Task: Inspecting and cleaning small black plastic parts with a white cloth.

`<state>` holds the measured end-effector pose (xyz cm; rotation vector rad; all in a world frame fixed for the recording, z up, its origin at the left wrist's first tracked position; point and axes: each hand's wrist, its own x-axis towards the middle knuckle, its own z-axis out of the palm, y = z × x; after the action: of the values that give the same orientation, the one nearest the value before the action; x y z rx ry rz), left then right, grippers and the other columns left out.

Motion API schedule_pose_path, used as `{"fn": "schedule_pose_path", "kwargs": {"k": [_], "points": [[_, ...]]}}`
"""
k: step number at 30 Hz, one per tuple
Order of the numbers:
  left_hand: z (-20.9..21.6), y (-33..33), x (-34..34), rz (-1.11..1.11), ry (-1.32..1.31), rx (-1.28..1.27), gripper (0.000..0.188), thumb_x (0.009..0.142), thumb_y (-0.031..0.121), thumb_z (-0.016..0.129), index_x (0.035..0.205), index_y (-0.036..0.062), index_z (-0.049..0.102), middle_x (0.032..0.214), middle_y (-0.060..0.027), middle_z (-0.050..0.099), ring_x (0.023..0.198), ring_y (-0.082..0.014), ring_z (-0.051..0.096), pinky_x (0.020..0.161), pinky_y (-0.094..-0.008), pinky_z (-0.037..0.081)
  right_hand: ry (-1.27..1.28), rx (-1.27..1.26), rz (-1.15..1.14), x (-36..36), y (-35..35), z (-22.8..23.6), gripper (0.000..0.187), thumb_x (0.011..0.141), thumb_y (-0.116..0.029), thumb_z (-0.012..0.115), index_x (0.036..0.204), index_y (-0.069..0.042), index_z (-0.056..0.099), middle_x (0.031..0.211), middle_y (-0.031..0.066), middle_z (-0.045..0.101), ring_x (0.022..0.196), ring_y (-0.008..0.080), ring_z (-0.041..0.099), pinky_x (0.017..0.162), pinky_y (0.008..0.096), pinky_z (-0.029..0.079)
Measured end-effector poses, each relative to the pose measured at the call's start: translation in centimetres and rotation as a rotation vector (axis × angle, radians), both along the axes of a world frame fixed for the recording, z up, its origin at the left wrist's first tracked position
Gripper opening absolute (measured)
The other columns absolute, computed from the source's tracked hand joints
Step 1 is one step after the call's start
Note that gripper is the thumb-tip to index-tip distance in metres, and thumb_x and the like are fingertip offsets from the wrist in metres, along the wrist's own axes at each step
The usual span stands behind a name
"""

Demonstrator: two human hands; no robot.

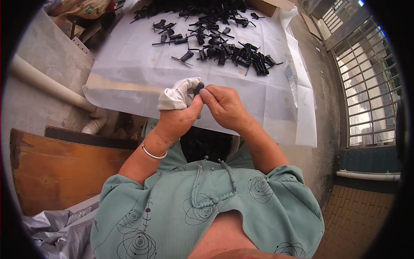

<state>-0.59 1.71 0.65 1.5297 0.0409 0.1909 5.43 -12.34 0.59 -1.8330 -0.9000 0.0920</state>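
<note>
Just past the table's near edge, my left hand (181,113) is closed round a small black plastic part (199,88). A white cloth glove (173,97) covers part of that hand, leaving the thumb bare. My bare right hand (225,105) pinches at the same part from the right, its fingertips meeting the left thumb. The fingers hide much of the part. Beyond my hands lie many loose black plastic parts (221,55) with thin strips sticking out, and a denser heap (202,6) sits at the far end.
White sheeting (142,69) covers the table. A cardboard box (264,6) stands at its far right, and a clear plastic bag or wrapper (291,84) lies along the right side. On the left are a pale pipe (47,82) and a wooden board (64,172). A dark container (206,144) sits below the edge.
</note>
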Motion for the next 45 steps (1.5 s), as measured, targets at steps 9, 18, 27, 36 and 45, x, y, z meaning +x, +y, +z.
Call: {"fn": "schedule_pose_path", "kwargs": {"k": [9, 18, 27, 36, 45], "points": [[-1.7, -1.4, 0.3, 0.056, -0.304, 0.344, 0.031, 0.078, 0.001, 0.057, 0.108, -0.0035, 0.051, 0.090, -0.0084, 0.059, 0.079, -0.0102, 0.053, 0.071, -0.0236, 0.045, 0.606, 0.233, -0.020, -1.5, -0.7, -1.0, 0.025, 0.092, -0.019, 0.048, 0.076, -0.001, 0.055, 0.064, -0.0071, 0.045, 0.058, 0.0045, 0.036, 0.051, 0.0227, 0.034], [0.3, -1.7, 0.3, -0.237, 0.011, -0.362, 0.025, 0.091, 0.009, 0.047, 0.115, 0.0036, 0.040, 0.087, -0.0037, 0.053, 0.059, -0.0047, 0.042, 0.052, -0.0176, 0.037, 0.037, 0.129, -0.032, -1.2, -5.2, -1.8, 0.008, 0.080, -0.006, 0.062, 0.086, 0.000, 0.063, 0.064, 0.0040, 0.055, 0.057, 0.0078, 0.047, 0.054, 0.0222, 0.040], [0.8, -2.9, 0.0, -0.364, -0.006, 0.090, 0.030, 0.087, 0.007, 0.040, 0.116, 0.0007, 0.041, 0.086, -0.0038, 0.051, 0.062, -0.0041, 0.040, 0.055, -0.0178, 0.037, 0.242, 0.223, -0.051, -1.4, -4.8, 0.0, 0.011, 0.082, -0.008, 0.063, 0.075, -0.001, 0.059, 0.064, -0.0020, 0.052, 0.059, 0.0048, 0.043, 0.052, 0.0215, 0.037], [0.0, -3.7, 0.6, -0.255, -0.094, -0.010, 0.024, 0.081, 0.003, 0.042, 0.105, -0.0013, 0.046, 0.087, -0.0070, 0.051, 0.076, -0.0095, 0.046, 0.070, -0.0246, 0.043, 0.093, 0.094, -0.012, -1.1, -5.1, -0.2, 0.024, 0.090, -0.017, 0.050, 0.074, 0.000, 0.054, 0.060, 0.0040, 0.048, 0.058, 0.0089, 0.043, 0.053, 0.0268, 0.039], [1.6, -4.2, -0.4, -0.310, 0.122, 0.397, 0.028, 0.080, 0.009, 0.050, 0.105, -0.0037, 0.047, 0.089, -0.0184, 0.056, 0.077, -0.0280, 0.055, 0.073, -0.0326, 0.046, 0.289, 0.065, 0.054, -0.9, -5.3, -1.8, 0.026, 0.090, -0.018, 0.049, 0.075, 0.001, 0.054, 0.058, 0.0071, 0.048, 0.056, 0.0111, 0.042, 0.053, 0.0300, 0.039]]}}
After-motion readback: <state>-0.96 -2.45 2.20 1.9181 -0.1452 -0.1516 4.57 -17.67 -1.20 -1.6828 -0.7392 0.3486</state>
